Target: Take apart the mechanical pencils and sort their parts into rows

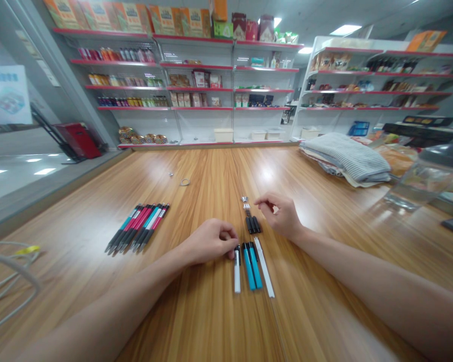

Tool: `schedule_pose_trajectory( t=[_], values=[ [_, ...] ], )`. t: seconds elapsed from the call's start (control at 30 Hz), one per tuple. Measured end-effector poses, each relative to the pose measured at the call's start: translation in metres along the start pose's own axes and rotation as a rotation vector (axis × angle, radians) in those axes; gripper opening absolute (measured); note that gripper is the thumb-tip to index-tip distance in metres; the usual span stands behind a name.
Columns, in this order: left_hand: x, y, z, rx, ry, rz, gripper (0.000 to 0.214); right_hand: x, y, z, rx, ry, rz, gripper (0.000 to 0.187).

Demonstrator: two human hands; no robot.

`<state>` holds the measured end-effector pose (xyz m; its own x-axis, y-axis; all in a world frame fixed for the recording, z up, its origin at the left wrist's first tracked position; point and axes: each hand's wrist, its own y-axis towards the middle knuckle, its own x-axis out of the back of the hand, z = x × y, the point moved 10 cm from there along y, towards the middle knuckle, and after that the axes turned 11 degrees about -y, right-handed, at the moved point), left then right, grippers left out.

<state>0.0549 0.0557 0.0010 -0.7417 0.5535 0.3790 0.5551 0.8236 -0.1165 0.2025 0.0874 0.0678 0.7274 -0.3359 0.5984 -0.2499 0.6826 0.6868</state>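
Observation:
My left hand (213, 240) is closed, its fingertips pinched at the top end of a white pen barrel (237, 276) lying on the table. Right of that barrel lie two blue pen barrels (252, 269) with black clips, then thin white refills (265, 269). Above them is a short row of black grips (253, 224). Small metal pen tips (244, 199) and other little white and dark parts sit just beyond the grips. My right hand (281, 213) hovers beside these small parts with thumb and index finger curled together; anything between them is too small to make out.
A row of assembled pens (138, 227) lies at the left. A thin ring (184, 182) rests farther back. White cables (11, 276) curl at the left edge. Folded cloths (347, 158) and a clear water jar (419, 176) stand at the right. Stocked shelves (196, 65) rise behind the table.

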Motion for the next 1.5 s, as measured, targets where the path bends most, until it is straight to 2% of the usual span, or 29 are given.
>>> schedule_pose_trajectory(
  t=[0.37, 1.5],
  values=[
    [0.0004, -0.0008, -0.0016, -0.007, -0.020, -0.087, 0.018, 0.0011, 0.0002, 0.0004, 0.001, 0.003, -0.011, 0.016],
    [0.0013, -0.0008, 0.0010, 0.010, -0.037, -0.127, 0.019, -0.0013, 0.0002, -0.0038, -0.014, 0.006, -0.003, 0.016]
  ],
)
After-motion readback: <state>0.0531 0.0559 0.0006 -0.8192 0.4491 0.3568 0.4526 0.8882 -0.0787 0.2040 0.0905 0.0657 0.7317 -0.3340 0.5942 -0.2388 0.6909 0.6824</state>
